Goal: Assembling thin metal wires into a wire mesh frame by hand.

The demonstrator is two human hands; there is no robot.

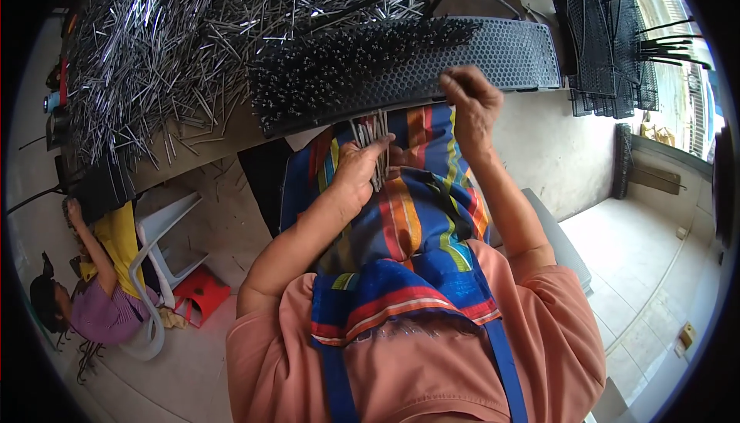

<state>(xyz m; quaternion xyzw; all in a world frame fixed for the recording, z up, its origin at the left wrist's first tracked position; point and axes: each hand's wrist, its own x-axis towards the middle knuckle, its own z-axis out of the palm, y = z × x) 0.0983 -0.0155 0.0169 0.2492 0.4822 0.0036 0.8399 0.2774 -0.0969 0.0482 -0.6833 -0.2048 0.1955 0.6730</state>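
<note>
A bundle of thin grey metal rods (375, 131) is gripped in my left hand (360, 167), above the striped apron (401, 215) on my lap. The rods stick out past my fingers at both ends. My right hand (474, 107) is raised at the near edge of a long black perforated tray (509, 49), thumb and fingers drawn together. Whether something small sits between those fingertips is hidden. Many black-tipped rods (324, 76) stand upright in the tray's holes on the left and along the far side. Bare holes show toward the right end.
A large heap of loose metal rods (169, 45) covers the table (185, 149) beyond and left of the tray. At the right, black mesh racks (609, 45) hang near a window. A co-worker (100, 307) in purple sits at left beside a white chair (166, 230) and a red bag (202, 293).
</note>
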